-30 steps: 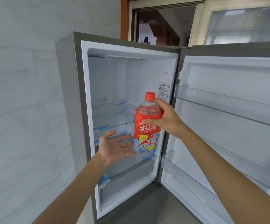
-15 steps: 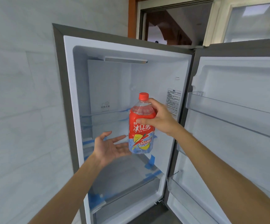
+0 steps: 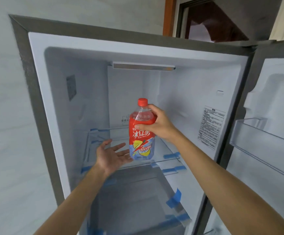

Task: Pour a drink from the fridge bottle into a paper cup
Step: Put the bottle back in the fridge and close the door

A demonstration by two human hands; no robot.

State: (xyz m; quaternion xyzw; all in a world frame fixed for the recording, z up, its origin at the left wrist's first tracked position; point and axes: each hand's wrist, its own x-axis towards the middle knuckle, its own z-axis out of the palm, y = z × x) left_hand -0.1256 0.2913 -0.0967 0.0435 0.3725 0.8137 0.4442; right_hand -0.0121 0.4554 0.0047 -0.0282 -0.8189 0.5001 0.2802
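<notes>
An ice tea bottle [image 3: 141,141] with a red cap and a red, blue and yellow label is upright in front of the open fridge [image 3: 104,99]. My right hand [image 3: 156,124] grips its shoulder just below the cap. My left hand [image 3: 112,154] is open, palm up, at the bottle's lower left, with its fingertips at or near the base. No paper cup is in view.
The fridge interior holds only glass shelves [image 3: 163,160] with blue tape on their edges. Its open door [image 3: 265,141] with clear door bins stands at the right. A pale tiled wall [image 3: 5,116] borders the fridge on the left, and a doorway [image 3: 214,22] shows above it.
The view has moved closer to the fridge and tilted upward. The bottle stays in my right hand, and my left hand remains open below it.
</notes>
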